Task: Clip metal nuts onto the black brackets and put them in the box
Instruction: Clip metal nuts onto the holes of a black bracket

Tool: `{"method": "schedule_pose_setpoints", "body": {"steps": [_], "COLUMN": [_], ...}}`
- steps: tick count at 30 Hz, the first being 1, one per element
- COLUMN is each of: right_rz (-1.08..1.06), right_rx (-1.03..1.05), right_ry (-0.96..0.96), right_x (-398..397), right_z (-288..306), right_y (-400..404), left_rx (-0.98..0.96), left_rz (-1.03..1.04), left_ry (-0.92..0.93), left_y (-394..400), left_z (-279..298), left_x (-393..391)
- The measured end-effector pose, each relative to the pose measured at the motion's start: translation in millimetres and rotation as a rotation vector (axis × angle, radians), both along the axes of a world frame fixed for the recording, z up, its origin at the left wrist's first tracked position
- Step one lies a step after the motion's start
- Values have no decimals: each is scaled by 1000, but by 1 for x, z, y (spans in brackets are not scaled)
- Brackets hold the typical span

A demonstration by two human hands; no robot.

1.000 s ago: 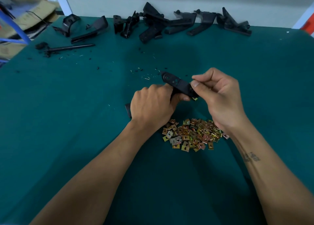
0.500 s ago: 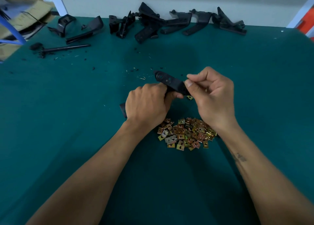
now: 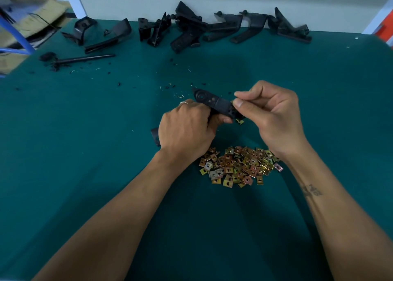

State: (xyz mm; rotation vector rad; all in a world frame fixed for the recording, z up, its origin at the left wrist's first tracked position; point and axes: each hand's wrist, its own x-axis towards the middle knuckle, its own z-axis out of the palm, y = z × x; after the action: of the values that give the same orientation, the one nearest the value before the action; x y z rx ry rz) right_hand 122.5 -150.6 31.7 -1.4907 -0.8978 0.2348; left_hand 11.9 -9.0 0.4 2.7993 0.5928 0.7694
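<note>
A teal-covered surface is running back to a pale wall, with cardboard and a blue frame showing at the far left edge. Along the wall a row of spare black brackets is lying, well apart from the work; black crumbs and slivers are scattered between that row and the hands.

The left hand is curling its fingers round the lower part of the bracket in work, holding it above the surface so the flat arm is pointing up and away, probably to keep it steady and present its near end to the other hand. The right hand is pinching thumb and forefinger at that near end; a metal nut is peeking out just below the bracket's end, and whether the fingers are actually gripping it I cannot tell. I judge a nut is being pushed onto the bracket.

The pile of nuts is lying directly beneath both wrists, likely heaped there for a short reach. No box is plainly showing, so boxing is not yet done.
</note>
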Motion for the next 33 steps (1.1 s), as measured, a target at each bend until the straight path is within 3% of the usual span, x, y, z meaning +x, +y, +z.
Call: {"method": "schedule_pose_setpoints", "body": {"steps": [9, 18, 24, 29, 33], "right_rz": [102, -59, -161, -179, -162], "right_rx": [-103, 139, 173, 119, 175], "right_ry": [122, 355, 284, 69, 186], "right_x": [11, -5, -13, -10, -13], "right_z": [8, 3, -3, -5, -3], "right_y": [-9, 3, 9, 7, 10], "left_rx": [14, -33, -46, -39, -44], "left_rz": [-31, -25, -22, -25, -21], "left_ry": [15, -97, -100, -96, -100], "left_y": [-2, -2, -1, -1, 0], "left_z": [0, 2, 4, 4, 3], "left_x": [0, 2, 0, 0, 1]}}
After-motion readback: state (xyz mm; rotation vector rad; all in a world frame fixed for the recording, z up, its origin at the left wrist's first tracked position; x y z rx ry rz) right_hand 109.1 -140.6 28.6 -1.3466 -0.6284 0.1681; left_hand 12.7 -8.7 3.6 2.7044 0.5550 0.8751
